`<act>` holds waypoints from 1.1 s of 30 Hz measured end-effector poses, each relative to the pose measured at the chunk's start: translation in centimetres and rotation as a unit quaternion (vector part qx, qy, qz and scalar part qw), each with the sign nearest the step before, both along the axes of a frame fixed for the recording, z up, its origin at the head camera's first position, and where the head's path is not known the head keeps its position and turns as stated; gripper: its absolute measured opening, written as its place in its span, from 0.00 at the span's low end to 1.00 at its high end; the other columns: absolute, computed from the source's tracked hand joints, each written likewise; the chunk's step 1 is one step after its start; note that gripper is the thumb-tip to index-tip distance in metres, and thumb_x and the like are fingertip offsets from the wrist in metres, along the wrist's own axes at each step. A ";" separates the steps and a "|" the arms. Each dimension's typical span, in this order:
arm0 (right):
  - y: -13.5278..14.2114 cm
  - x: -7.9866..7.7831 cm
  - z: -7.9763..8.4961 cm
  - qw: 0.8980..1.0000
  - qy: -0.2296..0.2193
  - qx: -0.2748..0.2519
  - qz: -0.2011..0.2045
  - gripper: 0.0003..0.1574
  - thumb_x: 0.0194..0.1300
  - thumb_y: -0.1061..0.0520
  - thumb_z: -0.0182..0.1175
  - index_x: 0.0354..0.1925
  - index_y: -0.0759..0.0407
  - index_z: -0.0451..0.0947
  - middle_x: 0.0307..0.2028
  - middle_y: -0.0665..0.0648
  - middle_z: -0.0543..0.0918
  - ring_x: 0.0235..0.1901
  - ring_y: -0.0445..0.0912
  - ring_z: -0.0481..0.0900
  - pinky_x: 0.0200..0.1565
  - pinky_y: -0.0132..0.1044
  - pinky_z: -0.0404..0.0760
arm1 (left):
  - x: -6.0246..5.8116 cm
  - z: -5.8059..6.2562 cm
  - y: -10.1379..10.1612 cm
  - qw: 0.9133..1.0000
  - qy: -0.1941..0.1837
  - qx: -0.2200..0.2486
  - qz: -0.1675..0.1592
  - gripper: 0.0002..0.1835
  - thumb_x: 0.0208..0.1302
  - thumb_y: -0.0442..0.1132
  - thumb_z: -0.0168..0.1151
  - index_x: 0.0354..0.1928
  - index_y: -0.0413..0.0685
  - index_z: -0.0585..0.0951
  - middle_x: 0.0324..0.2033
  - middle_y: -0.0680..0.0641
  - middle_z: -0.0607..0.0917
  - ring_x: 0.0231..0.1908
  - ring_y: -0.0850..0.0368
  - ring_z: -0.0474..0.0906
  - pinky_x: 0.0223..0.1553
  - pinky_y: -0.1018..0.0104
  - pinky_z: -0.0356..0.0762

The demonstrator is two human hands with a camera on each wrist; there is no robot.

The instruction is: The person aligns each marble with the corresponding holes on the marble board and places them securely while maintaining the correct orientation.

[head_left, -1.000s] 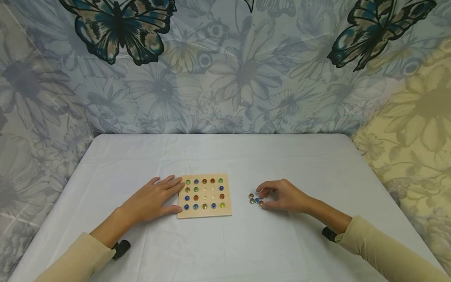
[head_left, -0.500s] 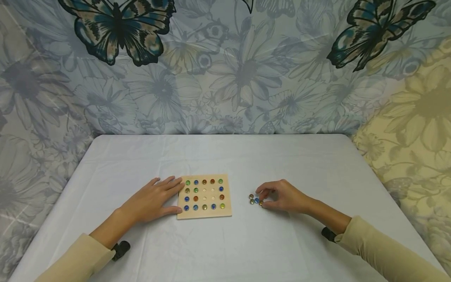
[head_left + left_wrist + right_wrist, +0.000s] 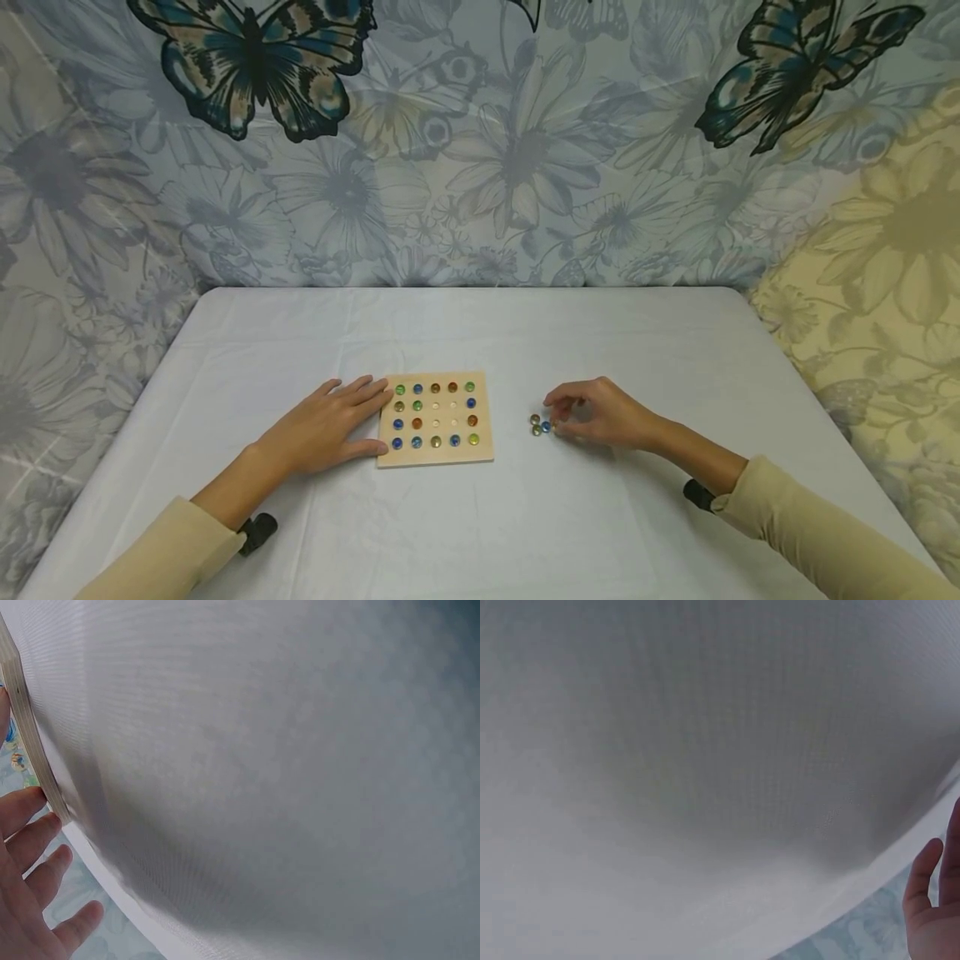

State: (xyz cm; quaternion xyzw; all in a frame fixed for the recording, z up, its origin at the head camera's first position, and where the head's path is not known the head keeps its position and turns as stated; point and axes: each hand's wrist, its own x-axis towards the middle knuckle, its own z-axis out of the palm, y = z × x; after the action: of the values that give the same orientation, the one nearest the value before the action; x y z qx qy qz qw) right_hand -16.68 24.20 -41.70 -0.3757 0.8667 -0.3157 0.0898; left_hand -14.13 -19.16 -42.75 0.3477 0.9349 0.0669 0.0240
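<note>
A square wooden board [image 3: 444, 455] holds rows of glass marbles, blue, green, amber and reddish brown, with several bare hollows in its middle. My left hand [image 3: 322, 425] rests on its left edge, fingers straight and spread, the thumb by the near left corner. In the left wrist view the fingertips touch the board's side [image 3: 31, 731]. To the board's right, my right hand [image 3: 603, 415] has thumb and forefinger pinched together over an amber marble, mostly hidden by the fingertips. Beside those fingertips lie a blue marble [image 3: 546, 427] and two greenish-brown marbles [image 3: 536, 431].
A white cloth [image 3: 480, 533] covers the table under everything. Behind the table hangs a patterned backdrop [image 3: 517, 167] with flowers and butterflies. Black wrist cameras [image 3: 257, 533] sit at both sleeves. The right wrist view shows mostly white cloth.
My right thumb and forefinger have drawn together at the amber marble, which showed on the cloth before and is now covered. The left hand and the board have stayed in place.
</note>
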 end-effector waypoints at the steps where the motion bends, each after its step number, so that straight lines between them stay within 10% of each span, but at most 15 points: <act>1: -0.1 0.0 0.0 1.000 0.001 -0.001 -0.001 0.17 0.59 0.65 0.71 0.48 0.62 0.83 0.35 0.46 0.86 0.36 0.41 0.83 0.43 0.40 0.81 | 0.0 0.0 0.0 1.000 0.000 0.001 0.000 0.42 0.67 0.68 0.54 0.72 0.45 0.70 0.71 0.44 0.69 0.70 0.42 0.64 0.64 0.36 0.63; 33: -6.5 -1.1 0.7 1.000 -0.015 -0.009 0.010 0.19 0.61 0.64 0.70 0.51 0.61 0.83 0.38 0.45 0.86 0.36 0.35 0.80 0.46 0.40 0.81 | 0.1 0.1 0.1 1.000 -0.005 0.000 0.002 0.43 0.66 0.68 0.54 0.72 0.45 0.69 0.71 0.43 0.68 0.70 0.42 0.64 0.64 0.36 0.63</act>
State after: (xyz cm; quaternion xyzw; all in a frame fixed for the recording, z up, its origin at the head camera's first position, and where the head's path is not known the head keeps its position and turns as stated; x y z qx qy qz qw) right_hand -17.76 17.66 -41.02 -0.3802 0.8585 -0.3284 0.1027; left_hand -14.06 -19.05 -42.62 0.3455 0.9354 0.0688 0.0287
